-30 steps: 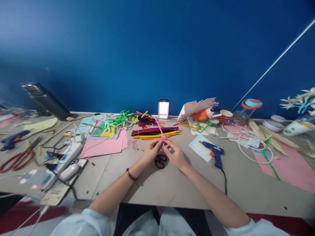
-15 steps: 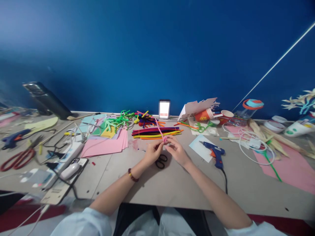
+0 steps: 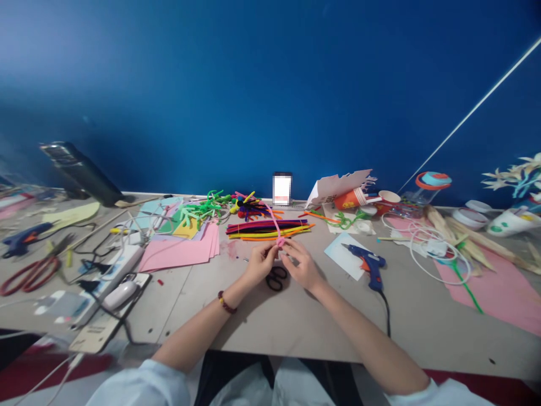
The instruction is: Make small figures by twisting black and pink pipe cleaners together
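A pink pipe cleaner (image 3: 274, 221) is pinched between both hands, its lower end coiled into a small loop and its free end rising toward the wall. My left hand (image 3: 260, 263) grips the coil from the left with thumb and forefinger. From the other side my right hand (image 3: 301, 265) closes its fingertips on the same coil. Black-handled scissors (image 3: 276, 278) lie on the table just beneath the hands, their blades partly hidden by my left hand. Beyond the fingers lies a bundle of purple, yellow and orange pipe cleaners (image 3: 268, 228).
A blue glue gun (image 3: 368, 261) rests on a pale card at right. Pink paper (image 3: 180, 252), green bent pipe cleaners (image 3: 203, 210) and a power strip (image 3: 112, 276) occupy the left. A phone (image 3: 282, 189) stands against the blue wall. Red-handled scissors (image 3: 36, 270) lie far left.
The pink pipe cleaner's free end has swung slightly right and now curves more. Both hands have shifted a little to the left and stay together at the coil.
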The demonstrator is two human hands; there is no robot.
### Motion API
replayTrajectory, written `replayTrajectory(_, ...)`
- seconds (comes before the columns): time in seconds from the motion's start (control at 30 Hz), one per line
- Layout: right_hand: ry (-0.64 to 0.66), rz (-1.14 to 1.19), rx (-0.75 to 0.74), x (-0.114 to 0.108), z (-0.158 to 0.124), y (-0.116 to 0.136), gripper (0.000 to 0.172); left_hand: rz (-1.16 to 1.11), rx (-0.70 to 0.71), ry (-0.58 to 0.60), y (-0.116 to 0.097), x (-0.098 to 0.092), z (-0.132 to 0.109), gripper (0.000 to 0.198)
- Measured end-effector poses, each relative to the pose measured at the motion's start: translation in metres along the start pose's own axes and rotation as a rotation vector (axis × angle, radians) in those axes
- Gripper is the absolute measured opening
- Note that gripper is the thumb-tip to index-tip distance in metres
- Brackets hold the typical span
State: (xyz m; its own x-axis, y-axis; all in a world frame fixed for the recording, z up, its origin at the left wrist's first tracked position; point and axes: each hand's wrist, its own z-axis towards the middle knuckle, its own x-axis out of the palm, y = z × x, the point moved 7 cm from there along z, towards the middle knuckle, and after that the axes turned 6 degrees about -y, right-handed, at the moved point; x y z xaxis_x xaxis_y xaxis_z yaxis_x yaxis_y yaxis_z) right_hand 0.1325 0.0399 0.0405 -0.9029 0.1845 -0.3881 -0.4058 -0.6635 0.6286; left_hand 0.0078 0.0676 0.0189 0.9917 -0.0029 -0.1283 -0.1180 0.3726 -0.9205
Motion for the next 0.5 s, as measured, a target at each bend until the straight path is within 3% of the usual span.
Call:
replayTrajectory(0.17,-0.01,-0.065,-0.085,-0.0012,0.0014,0.0094,0.032,0.023,0.025,0.019,-0.0043,-0.0004,0.0008,0.031)
replayTrajectory(0.5,-0.008,-0.155,-0.138,0.0009,-0.0005,0.0021,0.034,-0.016,-0.031,0.073,-0.0078,0.0012,0.0013,0.033)
